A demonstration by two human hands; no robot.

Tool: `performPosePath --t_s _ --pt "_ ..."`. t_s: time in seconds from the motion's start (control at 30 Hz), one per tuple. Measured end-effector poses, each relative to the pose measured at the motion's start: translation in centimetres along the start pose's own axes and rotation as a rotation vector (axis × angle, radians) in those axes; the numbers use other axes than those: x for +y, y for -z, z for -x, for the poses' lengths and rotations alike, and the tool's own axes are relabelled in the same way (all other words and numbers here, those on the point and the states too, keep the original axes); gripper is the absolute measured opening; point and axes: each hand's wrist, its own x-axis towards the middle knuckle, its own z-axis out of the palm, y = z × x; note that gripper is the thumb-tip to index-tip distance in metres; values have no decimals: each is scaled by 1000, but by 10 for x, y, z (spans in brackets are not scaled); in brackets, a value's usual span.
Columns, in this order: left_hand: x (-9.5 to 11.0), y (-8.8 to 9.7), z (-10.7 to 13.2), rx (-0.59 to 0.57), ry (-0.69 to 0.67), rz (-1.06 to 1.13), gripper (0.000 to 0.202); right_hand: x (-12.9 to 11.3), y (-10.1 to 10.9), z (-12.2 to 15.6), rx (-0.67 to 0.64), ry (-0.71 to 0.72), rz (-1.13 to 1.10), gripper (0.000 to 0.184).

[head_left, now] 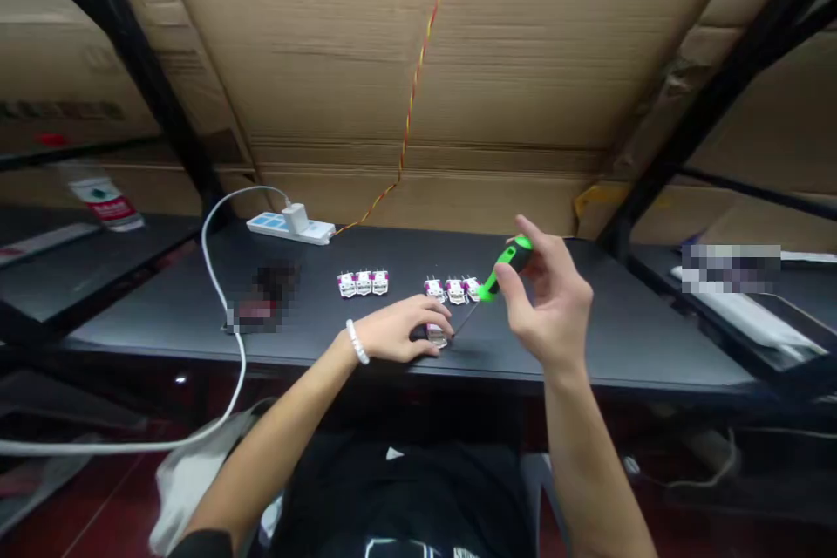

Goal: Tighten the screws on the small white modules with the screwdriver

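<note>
My right hand (549, 292) is closed around the green and black handle of a screwdriver (506, 263), whose thin shaft slants down to the left. The tip lies close to a small white part (437, 335) on the table. My left hand (405, 330), with a white bead bracelet at the wrist, grips this part against the tabletop, its fingers curled over it. Just beyond are several like white and purple parts: one group (456, 290) by the screwdriver and another row (363, 282) to the left. Their exact kind is too small to make out.
On the black table (628, 331), a white power strip (261, 225) stands at the back left with a plug (296, 217) and a white cable (207, 253). A twisted red-yellow wire (413, 96) hangs down the cardboard (523, 61). Black metal posts (680, 122) flank both sides.
</note>
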Motion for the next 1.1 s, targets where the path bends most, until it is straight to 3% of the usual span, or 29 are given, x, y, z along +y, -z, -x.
performPosePath --t_s 0.13,0.33,0.57,0.9,1.1 --pt "2 0 -1 15 30 -10 16 4 6 -1 37 -6 15 55" --pt "3 -2 -4 14 11 -71 21 6 11 -3 60 3 30 55" --pt "12 -2 -5 -63 -8 -251 18 3 10 -3 57 2 23 53" --pt "23 5 -2 -113 125 -560 16 3 10 -3 48 -2 25 53" --pt "25 6 0 -95 151 -618 15 0 9 -4 41 4 22 52"
